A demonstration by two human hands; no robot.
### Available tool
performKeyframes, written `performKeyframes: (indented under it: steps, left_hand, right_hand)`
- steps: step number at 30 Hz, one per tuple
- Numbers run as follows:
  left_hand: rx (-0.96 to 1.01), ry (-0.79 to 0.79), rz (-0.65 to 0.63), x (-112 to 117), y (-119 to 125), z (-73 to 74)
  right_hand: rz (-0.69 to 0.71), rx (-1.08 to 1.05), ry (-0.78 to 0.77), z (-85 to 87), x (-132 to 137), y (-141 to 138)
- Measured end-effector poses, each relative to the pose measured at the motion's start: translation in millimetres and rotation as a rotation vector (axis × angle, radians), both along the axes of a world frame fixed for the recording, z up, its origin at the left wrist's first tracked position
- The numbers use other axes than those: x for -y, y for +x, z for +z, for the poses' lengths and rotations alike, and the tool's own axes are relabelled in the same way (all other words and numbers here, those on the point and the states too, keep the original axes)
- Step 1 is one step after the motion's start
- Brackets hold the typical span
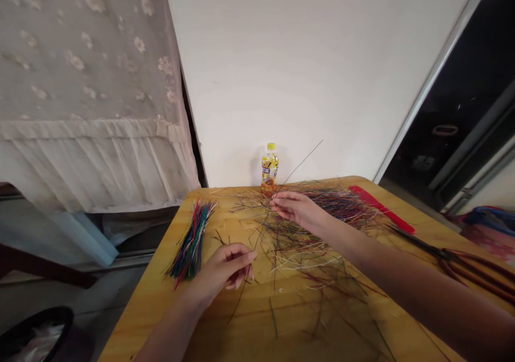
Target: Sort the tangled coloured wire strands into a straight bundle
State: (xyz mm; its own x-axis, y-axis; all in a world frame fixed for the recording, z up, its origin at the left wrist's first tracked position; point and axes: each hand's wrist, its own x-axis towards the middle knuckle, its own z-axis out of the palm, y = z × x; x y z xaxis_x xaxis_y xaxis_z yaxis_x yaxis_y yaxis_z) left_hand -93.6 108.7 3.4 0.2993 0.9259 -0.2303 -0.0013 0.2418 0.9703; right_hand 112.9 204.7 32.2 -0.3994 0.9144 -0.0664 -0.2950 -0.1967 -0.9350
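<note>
A long thin dark wire (302, 162) runs on a slant through both of my hands above the table. Its upper end rises past my right hand (298, 209), whose fingertips pinch it close to the bottle. Lower down, my left hand (231, 268) is closed with thumb and fingers on the same wire, and the tail hangs below toward the tabletop. Several short dark strands poke out around the left fingers; whether they are held or lie behind is unclear. Under and beside my right hand spreads a loose pile of coloured wires (341, 204). A neater bundle of coloured wires (193, 241) lies left of my left hand.
A yellow-capped drink bottle (269, 169) stands at the back against the white wall. On the right lie a red flat strip (382, 209) and large scissors (450, 255). Loose strands are scattered over the wooden table (137, 319). A dark bin (60, 319) stands at lower left.
</note>
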Motion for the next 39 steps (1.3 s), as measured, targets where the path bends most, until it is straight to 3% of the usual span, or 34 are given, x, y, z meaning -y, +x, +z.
performKeyframes:
  steps: [4,8,15,22,26,33,39]
  left_hand:
    - [-0.013,-0.017,-0.020,-0.4,-0.8,-1.2]
    - [-0.006,-0.016,0.070,-0.7,-1.2,0.0]
    - [0.016,0.003,0.178,-2.3,2.0,-0.5]
    - [0.021,-0.081,0.278,-7.1,-0.9,-7.2]
    - [-0.081,-0.095,0.343,-10.0,-7.7,-8.7]
    - [-0.286,-0.131,0.413,-8.1,-10.6,-0.3]
    - [-0.416,-0.065,0.421,-7.8,-10.1,-7.2]
  right_hand:
    - [-0.103,0.053,0.048,8.3,-13.7,23.3]
    - [-0.238,0.186,0.152,13.2,-22.2,59.0]
    - [-0.197,0.483,0.113,-3.5,-9.3,97.6]
    - [0.103,0.488,-0.128,-19.7,40.0,87.1]
    - [0.190,0.460,-0.184,-20.3,64.3,73.5]
    - [0.266,0.475,-0.250,-26.6,75.4,62.4]
    - [0.310,0.456,-0.271,-32.0,83.3,56.9]
